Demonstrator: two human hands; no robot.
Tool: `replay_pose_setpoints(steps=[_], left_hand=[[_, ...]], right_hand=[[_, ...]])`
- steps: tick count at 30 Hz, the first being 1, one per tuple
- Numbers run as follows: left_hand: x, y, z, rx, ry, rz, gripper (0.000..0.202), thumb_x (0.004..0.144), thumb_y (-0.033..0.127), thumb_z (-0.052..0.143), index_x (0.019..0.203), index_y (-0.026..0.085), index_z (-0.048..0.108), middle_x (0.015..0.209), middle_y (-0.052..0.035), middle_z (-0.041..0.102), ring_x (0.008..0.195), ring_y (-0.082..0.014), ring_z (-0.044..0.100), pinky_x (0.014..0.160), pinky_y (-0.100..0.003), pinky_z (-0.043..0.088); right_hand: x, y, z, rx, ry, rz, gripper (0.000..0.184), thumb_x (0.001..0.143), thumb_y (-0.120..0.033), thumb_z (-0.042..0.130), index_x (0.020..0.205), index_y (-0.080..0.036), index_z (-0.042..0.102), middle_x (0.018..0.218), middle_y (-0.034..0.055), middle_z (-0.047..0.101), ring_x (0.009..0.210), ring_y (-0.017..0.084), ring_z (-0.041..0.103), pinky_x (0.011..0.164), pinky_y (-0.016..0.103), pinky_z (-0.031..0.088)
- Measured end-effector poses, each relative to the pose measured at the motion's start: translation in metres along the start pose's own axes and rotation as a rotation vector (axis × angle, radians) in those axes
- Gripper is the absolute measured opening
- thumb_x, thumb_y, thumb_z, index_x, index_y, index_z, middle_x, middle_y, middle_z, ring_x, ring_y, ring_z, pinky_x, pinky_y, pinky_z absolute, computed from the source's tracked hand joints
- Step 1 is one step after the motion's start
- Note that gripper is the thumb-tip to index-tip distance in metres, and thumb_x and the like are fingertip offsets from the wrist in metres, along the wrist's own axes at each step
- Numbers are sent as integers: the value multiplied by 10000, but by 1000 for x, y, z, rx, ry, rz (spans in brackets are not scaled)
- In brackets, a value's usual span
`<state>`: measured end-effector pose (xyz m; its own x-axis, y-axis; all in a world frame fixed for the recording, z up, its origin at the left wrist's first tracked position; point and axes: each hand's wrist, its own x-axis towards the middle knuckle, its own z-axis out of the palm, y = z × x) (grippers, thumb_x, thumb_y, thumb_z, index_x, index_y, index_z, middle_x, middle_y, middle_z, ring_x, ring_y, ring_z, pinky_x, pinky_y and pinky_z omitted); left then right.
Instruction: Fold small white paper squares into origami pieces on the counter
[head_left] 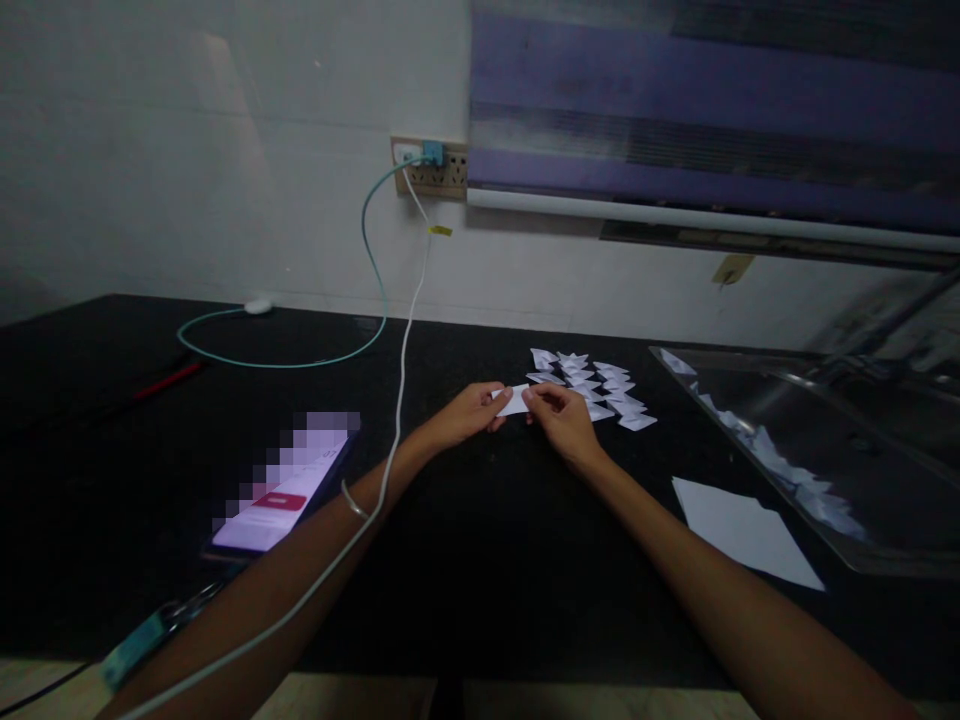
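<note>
Between my two hands is a small white piece of paper [514, 401], pinched at both ends above the black counter. My left hand [478, 412] grips its left end, thumb on top. On the other end, my right hand [559, 411] pinches with thumb and curled fingers. Just behind and right of my right hand lie several folded paper pieces [622, 392], pointed in shape and set out in rows. A stack of flat white paper sheets [746, 530] rests on the counter beyond my right forearm.
A lit phone [281, 490] lies by my left forearm. A white cable [403, 370] crosses over that arm from the wall socket [450, 172]. A teal cable [300, 364] loops at the back left. At right is a metal sink [892, 450]. The black counter [480, 590] spans the front.
</note>
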<state>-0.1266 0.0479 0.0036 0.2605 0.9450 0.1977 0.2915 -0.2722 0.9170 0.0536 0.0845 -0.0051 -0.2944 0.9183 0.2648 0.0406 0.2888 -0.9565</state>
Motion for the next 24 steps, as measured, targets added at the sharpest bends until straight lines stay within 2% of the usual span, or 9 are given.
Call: replay_pose_setpoints(steps=[8,13,20,24], left_hand=[[-1,1,0,13,-9,22,505,960,589,435,703,165,533,574,26,546,499,-84,451,516,-210,345],[-1,0,-1,63,14,22,513,950,599,436,687,167,523,571,22,546,503,-88,455,507,-209,331],[-4,5,2,16,7,-10,491,945,605,453,753,165,553,565,41,522,496,-91,449,505,-210,327],[-4,11,1,-17,-21,-27,543,968,599,386,674,169,536,530,32,508,486,-92,448,536,-225,357]], right_hand=[[0,2,0,31,20,-20,319,720,-503,770,760,-197,686,614,-5,610,568,157,560,563,294,425],[1,4,0,61,2,24,308,718,-487,782,787,-198,701,673,4,643,599,154,566,583,292,440],[1,3,0,33,5,7,327,736,-518,771,812,-203,732,728,22,678,671,179,592,631,314,467],[2,4,0,18,24,-8,332,716,-525,777,796,-208,724,752,33,703,698,199,619,665,333,481]])
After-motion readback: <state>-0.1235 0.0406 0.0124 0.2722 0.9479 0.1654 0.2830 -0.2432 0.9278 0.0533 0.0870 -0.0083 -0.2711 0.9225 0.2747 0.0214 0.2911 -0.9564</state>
